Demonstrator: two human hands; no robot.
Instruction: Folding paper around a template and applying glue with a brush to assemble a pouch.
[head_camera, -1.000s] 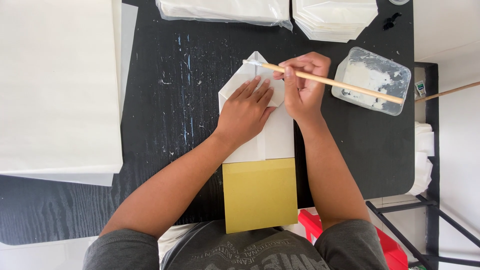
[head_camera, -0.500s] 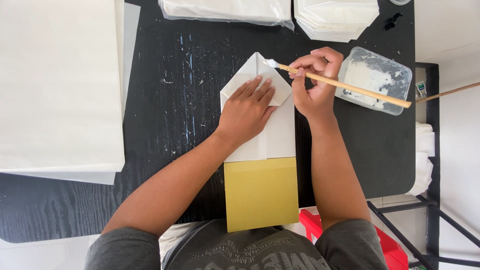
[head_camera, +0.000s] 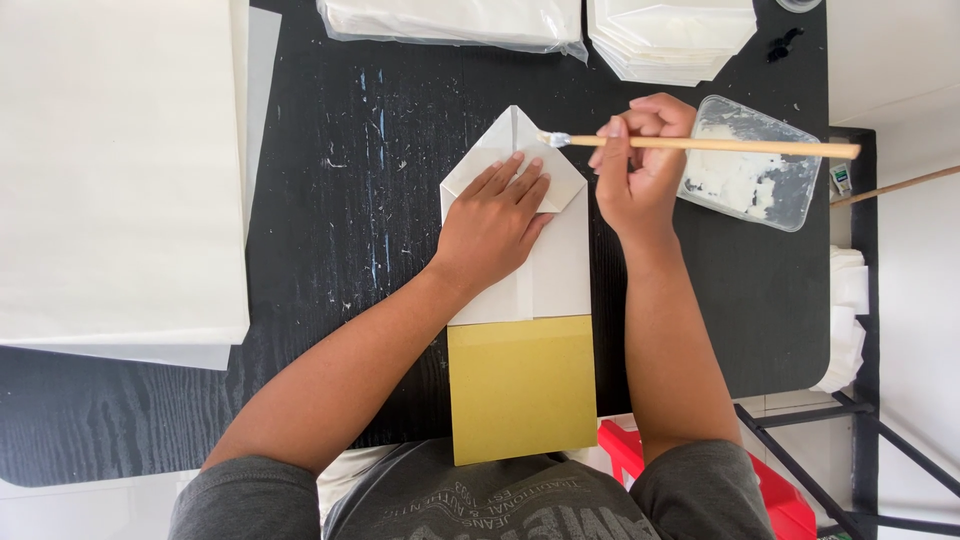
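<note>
A white folded paper piece (head_camera: 560, 265) with a pointed top lies on the black table (head_camera: 330, 200), over a yellow-gold rectangular sheet (head_camera: 520, 385). My left hand (head_camera: 495, 225) presses flat on the folded paper, fingers spread toward the point. My right hand (head_camera: 640, 165) grips a wooden-handled brush (head_camera: 720, 146) held level. Its pale bristle tip touches the upper right edge of the paper's point.
A clear plastic tub of white paste (head_camera: 745, 162) stands to the right of my right hand. Stacks of white folded paper (head_camera: 670, 35) and bagged sheets (head_camera: 450, 20) lie at the far edge. Large white sheets (head_camera: 115, 170) cover the left side. A red object (head_camera: 770, 495) sits below the table's near edge.
My right hand has moved right and up, drawing the brush tip along the paper's point from the left part to its right edge. My left hand has stayed pressed on the paper.
</note>
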